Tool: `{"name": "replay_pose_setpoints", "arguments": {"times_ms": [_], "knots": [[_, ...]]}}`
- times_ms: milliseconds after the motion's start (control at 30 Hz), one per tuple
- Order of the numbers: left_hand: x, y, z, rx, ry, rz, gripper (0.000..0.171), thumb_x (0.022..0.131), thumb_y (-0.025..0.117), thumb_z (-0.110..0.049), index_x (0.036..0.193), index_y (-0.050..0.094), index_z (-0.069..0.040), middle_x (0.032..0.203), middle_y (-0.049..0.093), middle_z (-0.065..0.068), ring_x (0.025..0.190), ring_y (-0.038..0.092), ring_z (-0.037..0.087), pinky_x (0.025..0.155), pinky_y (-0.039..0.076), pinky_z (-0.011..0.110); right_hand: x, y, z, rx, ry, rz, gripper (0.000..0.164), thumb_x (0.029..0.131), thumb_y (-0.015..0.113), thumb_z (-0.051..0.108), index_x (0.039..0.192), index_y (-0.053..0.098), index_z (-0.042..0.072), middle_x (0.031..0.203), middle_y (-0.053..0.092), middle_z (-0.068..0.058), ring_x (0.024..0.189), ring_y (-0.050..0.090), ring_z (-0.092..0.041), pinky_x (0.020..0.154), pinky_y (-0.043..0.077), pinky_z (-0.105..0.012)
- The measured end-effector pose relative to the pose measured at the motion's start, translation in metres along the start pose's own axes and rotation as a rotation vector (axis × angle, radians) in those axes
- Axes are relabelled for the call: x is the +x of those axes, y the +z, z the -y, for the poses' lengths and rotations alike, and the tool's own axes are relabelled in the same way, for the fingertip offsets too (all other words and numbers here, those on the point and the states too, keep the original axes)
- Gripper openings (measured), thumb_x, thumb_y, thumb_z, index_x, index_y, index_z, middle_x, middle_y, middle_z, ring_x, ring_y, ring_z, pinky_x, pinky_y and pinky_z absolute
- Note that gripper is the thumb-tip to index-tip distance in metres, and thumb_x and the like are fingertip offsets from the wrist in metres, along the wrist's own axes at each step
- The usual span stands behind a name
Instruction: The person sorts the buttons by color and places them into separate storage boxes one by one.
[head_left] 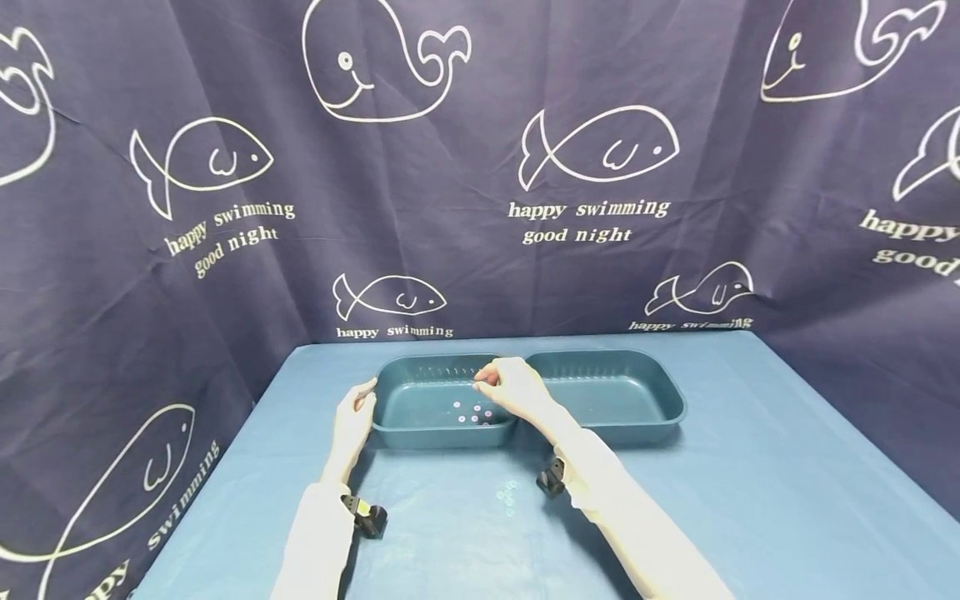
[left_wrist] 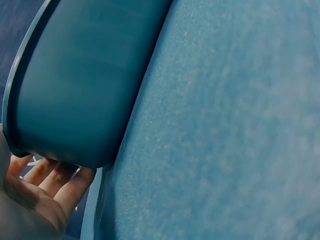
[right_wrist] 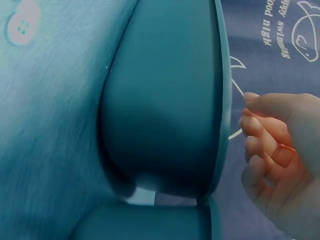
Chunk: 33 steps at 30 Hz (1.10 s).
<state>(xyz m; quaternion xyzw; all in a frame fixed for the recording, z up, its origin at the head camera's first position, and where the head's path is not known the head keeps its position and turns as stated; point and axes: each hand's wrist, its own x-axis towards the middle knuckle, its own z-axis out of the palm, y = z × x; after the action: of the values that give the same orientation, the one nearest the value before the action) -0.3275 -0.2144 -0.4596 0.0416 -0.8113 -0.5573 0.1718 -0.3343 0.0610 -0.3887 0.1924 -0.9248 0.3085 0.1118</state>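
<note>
At the left end of the left teal bin [head_left: 442,437], my left hand [head_left: 355,414] grips the rim; in the left wrist view its fingers [left_wrist: 57,176] lie against the outer end wall. Over the right part of the same bin is my right hand [head_left: 517,387], fingers curled and thumb tip against the index finger. I cannot tell whether something small is pinched there. Several small pinkish buttons [head_left: 475,418] lie on that bin's floor. Several pale, translucent buttons [head_left: 510,502] lie on the table in front, one pale button [right_wrist: 22,22] appearing large in the right wrist view.
A second teal bin [head_left: 637,433] stands end to end with the first, to its right. Both sit near the back edge of a blue-covered table [head_left: 750,500]. Behind hangs a dark curtain [head_left: 480,250] with white fish and whale drawings. Each wrist wears a small black camera [head_left: 365,515].
</note>
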Motion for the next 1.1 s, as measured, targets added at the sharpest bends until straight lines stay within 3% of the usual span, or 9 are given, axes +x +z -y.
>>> {"name": "replay_pose_setpoints", "arguments": {"times_ms": [133,233,300,467,700,800,933,1033,1100], "knots": [[0.0,0.001,0.001,-0.008,0.003,-0.001,0.036,0.094,0.046,-0.009,0.128,0.055,-0.004,0.134,0.053,0.015,0.12,0.052,0.028,0.096,0.041,0.036,-0.011,-0.007,-0.003,0.012,-0.02,-0.013,0.015,0.08,0.07,0.024,0.091,0.074,0.015,0.076,0.067,0.003,0.071,0.06,-0.011,0.066,0.046,-0.03],[0.0,0.0,0.001,-0.006,-0.011,-0.011,0.036,0.094,0.046,-0.01,0.128,0.056,-0.006,0.134,0.054,0.013,0.116,0.054,0.02,0.092,0.042,0.025,-0.018,-0.012,-0.004,0.021,-0.04,-0.016,0.016,0.081,0.069,0.024,0.092,0.074,0.015,0.077,0.067,0.003,0.072,0.059,-0.011,0.065,0.046,-0.029],[-0.001,-0.001,0.001,0.005,-0.018,-0.013,0.036,0.094,0.046,-0.011,0.128,0.056,-0.008,0.129,0.057,0.014,0.096,0.06,0.013,0.078,0.043,0.019,-0.022,-0.014,-0.006,0.027,-0.045,-0.023,0.017,0.081,0.069,0.025,0.094,0.074,0.014,0.077,0.067,0.003,0.071,0.059,-0.01,0.064,0.046,-0.029],[-0.003,-0.001,-0.001,-0.001,-0.018,-0.01,0.037,0.094,0.047,-0.013,0.129,0.056,-0.008,0.12,0.061,0.019,0.062,0.046,0.0,0.054,0.038,0.017,-0.033,-0.019,-0.012,0.036,-0.044,-0.052,0.016,0.08,0.069,0.025,0.093,0.074,0.016,0.074,0.066,0.006,0.066,0.056,-0.006,0.061,0.044,-0.025],[-0.004,0.0,-0.003,0.003,-0.013,-0.02,0.036,0.094,0.047,-0.012,0.129,0.057,-0.009,0.127,0.058,0.017,0.074,0.048,-0.002,0.056,0.04,0.016,-0.05,-0.024,-0.013,0.113,-0.086,-0.064,0.015,0.08,0.07,0.022,0.091,0.074,0.012,0.069,0.062,0.007,0.059,0.049,-0.003,0.056,0.04,-0.021],[-0.004,0.0,-0.003,0.006,-0.009,-0.019,0.036,0.094,0.047,-0.012,0.129,0.056,-0.008,0.128,0.058,0.017,0.076,0.051,0.007,0.055,0.039,0.017,-0.058,-0.024,-0.014,0.122,-0.095,-0.07,0.015,0.08,0.07,0.022,0.091,0.074,0.013,0.067,0.06,0.008,0.058,0.048,-0.002,0.055,0.04,-0.02],[-0.003,0.0,-0.003,0.018,-0.013,-0.004,0.037,0.094,0.046,-0.012,0.13,0.055,-0.008,0.132,0.055,0.015,0.095,0.057,0.02,0.065,0.038,0.011,-0.068,-0.023,-0.017,0.117,-0.091,-0.086,0.014,0.08,0.07,0.024,0.09,0.074,0.014,0.067,0.06,0.01,0.058,0.047,0.0,0.055,0.04,-0.02],[-0.003,0.001,-0.003,0.017,-0.024,0.008,0.038,0.095,0.045,-0.012,0.131,0.054,-0.007,0.136,0.052,0.014,0.115,0.053,0.022,0.074,0.034,0.007,-0.074,-0.023,-0.019,0.117,-0.088,-0.09,0.013,0.08,0.071,0.024,0.089,0.074,0.015,0.067,0.059,0.012,0.057,0.047,0.001,0.054,0.04,-0.02],[-0.003,0.001,-0.004,0.014,-0.027,0.01,0.038,0.095,0.044,-0.012,0.131,0.053,-0.007,0.136,0.052,0.015,0.114,0.052,0.023,0.073,0.035,0.008,-0.076,-0.023,-0.02,0.119,-0.089,-0.09,0.013,0.08,0.071,0.023,0.089,0.074,0.015,0.066,0.058,0.012,0.056,0.045,0.001,0.054,0.039,-0.02]]}}
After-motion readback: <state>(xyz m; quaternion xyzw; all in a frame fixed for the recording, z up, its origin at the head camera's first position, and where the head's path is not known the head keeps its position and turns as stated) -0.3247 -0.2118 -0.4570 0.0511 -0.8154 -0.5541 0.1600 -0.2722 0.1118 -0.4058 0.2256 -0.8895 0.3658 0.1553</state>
